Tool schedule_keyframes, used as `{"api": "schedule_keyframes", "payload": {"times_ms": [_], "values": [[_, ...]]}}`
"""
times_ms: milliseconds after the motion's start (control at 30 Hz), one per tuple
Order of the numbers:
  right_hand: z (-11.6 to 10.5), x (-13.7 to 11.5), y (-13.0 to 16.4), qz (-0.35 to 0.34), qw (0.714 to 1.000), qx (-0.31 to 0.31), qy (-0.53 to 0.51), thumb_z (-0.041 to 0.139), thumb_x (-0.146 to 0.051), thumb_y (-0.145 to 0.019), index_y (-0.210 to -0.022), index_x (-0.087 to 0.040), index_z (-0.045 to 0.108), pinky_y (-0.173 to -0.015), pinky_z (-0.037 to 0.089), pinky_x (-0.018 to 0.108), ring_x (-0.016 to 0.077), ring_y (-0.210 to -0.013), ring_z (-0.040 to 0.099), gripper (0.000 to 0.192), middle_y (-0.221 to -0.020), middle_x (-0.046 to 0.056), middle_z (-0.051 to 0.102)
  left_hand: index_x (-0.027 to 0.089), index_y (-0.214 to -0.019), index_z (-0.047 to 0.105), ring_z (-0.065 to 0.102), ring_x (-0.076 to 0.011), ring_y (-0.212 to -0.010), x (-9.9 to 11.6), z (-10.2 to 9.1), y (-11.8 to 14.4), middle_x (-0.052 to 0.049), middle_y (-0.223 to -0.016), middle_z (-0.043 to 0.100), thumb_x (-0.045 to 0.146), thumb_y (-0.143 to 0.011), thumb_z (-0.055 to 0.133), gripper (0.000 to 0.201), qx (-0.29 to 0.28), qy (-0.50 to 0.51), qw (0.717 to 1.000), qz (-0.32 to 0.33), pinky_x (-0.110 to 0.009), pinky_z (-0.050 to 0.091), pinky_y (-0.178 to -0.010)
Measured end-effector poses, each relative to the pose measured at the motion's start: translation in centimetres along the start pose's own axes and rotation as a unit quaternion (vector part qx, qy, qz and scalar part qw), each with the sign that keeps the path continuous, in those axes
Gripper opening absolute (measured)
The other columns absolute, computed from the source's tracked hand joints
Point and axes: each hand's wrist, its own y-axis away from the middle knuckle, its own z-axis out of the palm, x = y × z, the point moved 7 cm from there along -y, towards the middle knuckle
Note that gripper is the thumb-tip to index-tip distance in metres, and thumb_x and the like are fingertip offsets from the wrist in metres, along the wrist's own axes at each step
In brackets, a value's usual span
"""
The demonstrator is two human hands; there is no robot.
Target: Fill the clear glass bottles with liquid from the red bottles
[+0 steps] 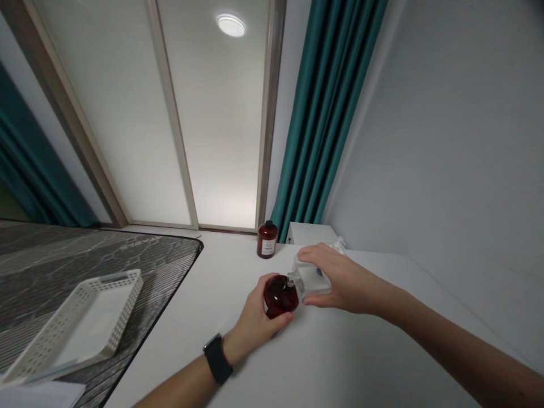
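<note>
My left hand (259,314) is wrapped round a dark red glass bottle (280,296) above the white table (204,306); a dark watch sits on that wrist. In my right hand (329,277) is a clear square glass bottle (311,279), tipped on its side. Its narrow neck meets the mouth of the red bottle, though whether it reaches inside I cannot tell. Any liquid in the clear bottle is too faint to make out. Farther back on the table stands a second red bottle (267,240), upright, with a black cap and a white label.
To the left, a white perforated basket (123,328) rests on a grey patterned surface (170,255) with a dark edge. White sheets (46,395) lie below it. Behind the table are a white box-like cabinet (312,233), a teal curtain (327,113) and frosted sliding doors (221,130).
</note>
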Motion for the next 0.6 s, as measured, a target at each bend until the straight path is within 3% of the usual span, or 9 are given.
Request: {"api": "schedule_keyframes", "payload": {"times_ms": [600], "values": [[-0.09,-0.40,-0.31,-0.005,1.000,-0.015,0.019,0.085,-0.030,-0.074,-0.123,-0.018,0.054,-0.095,0.052,0.047,0.0296,-0.112,0.058,0.059,-0.124,0.014,0.063,0.017,-0.126,0.047,0.062,-0.0286,-0.108,0.09,0.08,-0.01,-0.011,-0.120,0.064,0.028,-0.069,0.074,0.064,-0.007,0.012,1.000,-0.005,-0.044,0.048,-0.098]]}}
